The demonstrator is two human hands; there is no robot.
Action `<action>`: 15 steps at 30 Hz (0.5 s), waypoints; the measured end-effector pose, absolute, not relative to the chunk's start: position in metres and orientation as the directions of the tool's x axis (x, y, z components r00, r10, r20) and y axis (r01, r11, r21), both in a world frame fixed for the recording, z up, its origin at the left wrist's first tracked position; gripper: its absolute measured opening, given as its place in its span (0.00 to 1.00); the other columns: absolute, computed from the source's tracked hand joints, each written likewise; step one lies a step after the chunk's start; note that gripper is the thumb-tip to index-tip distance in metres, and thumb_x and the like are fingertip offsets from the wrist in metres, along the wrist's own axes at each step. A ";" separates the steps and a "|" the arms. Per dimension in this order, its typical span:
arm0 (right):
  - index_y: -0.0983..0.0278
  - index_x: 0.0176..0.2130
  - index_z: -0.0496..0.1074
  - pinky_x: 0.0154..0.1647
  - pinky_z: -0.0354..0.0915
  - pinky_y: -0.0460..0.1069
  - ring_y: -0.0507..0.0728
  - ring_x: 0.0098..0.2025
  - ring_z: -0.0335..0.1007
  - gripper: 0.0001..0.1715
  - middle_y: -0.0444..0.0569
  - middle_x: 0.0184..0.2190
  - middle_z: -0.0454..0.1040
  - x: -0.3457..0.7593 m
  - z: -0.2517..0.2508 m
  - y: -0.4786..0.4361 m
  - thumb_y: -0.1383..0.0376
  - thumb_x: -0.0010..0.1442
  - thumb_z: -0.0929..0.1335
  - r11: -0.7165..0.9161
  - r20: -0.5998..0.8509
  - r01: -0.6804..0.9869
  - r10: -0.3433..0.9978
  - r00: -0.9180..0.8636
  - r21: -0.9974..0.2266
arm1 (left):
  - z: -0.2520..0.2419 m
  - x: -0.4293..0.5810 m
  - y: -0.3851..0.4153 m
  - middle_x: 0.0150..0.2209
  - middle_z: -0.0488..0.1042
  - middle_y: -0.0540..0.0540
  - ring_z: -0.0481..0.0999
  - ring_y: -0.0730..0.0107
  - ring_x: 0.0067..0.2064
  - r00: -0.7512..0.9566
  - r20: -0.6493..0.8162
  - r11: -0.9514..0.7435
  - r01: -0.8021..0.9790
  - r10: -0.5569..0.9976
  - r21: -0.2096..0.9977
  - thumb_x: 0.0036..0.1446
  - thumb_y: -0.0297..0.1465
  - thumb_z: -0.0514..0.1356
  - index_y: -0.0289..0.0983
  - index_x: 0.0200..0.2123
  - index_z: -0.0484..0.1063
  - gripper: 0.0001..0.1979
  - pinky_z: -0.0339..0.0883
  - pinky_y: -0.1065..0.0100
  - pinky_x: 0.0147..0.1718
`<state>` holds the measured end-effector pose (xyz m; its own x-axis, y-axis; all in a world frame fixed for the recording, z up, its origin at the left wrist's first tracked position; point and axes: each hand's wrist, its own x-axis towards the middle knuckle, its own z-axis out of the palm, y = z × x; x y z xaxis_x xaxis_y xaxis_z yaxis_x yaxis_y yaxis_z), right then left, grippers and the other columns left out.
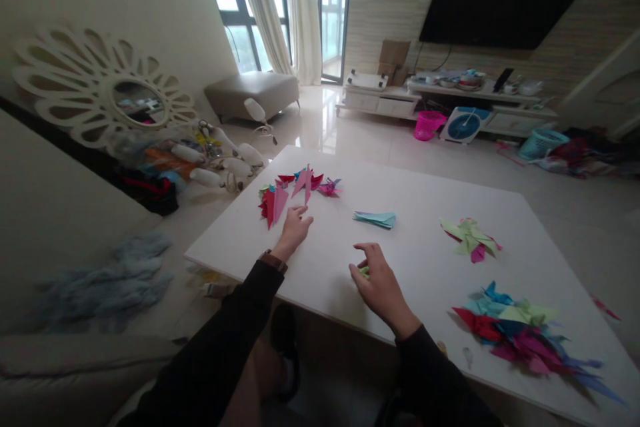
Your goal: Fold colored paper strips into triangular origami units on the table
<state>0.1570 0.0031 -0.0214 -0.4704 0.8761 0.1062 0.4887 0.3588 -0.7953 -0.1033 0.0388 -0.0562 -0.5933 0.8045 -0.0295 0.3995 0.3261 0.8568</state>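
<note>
My left hand [294, 230] reaches over the table's left part, thumb and forefinger apart. Its fingertips are right by the lower tip of a pink folded paper [302, 184], and I cannot tell whether they touch. Red and pink folded papers [273, 203] lie in a loose group around there, with a magenta paper crane [330, 187] beside them. Low over the table's near side, my right hand [381, 283] has a light green folded paper [365, 272] within its curled fingers, mostly hidden. Between and beyond both hands lies a stack of pale blue folded strips [375, 219].
The white table [415, 193] also bears a yellow-green and pink paper bunch [470, 238] and a large heap of coloured paper cranes [525, 330] at the near right. A lamp with several shades [235, 163] is on the floor left. A pink basket [429, 125] stands beyond.
</note>
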 end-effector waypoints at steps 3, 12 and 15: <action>0.60 0.47 0.69 0.37 0.69 0.53 0.58 0.39 0.74 0.17 0.52 0.48 0.72 0.154 -0.025 0.014 0.57 0.60 0.67 0.122 -0.007 0.352 0.939 -0.344 -0.928 | -0.050 -0.081 0.034 0.52 0.77 0.38 0.76 0.62 0.52 -0.481 -0.046 0.147 0.174 0.875 0.974 0.54 0.31 0.63 0.32 0.48 0.79 0.18 0.65 0.62 0.57; 0.60 0.38 0.72 0.31 0.62 0.47 0.55 0.35 0.75 0.18 0.47 0.39 0.79 0.154 -0.022 0.045 0.58 0.48 0.74 -0.371 -0.364 -0.251 0.928 -0.075 -0.894 | -0.044 -0.014 0.026 0.37 0.82 0.41 0.77 0.65 0.42 -0.239 -0.308 0.174 -0.456 0.921 0.873 0.37 0.29 0.76 0.32 0.33 0.83 0.16 0.66 0.60 0.54; 0.60 0.37 0.72 0.30 0.61 0.47 0.55 0.36 0.76 0.17 0.47 0.38 0.80 0.158 -0.019 0.051 0.59 0.46 0.76 -0.373 -0.389 -0.363 0.921 -0.032 -0.854 | -0.042 -0.001 0.025 0.35 0.82 0.41 0.77 0.67 0.40 -0.089 -0.355 0.252 -0.548 0.931 0.798 0.36 0.26 0.76 0.31 0.33 0.83 0.16 0.67 0.63 0.51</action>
<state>0.1580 0.0507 -0.0187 -0.0323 0.9207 -0.3889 -0.3630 -0.3734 -0.8537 -0.0010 0.0255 -0.0425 -0.0888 0.9307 -0.3548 -0.5481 0.2517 0.7976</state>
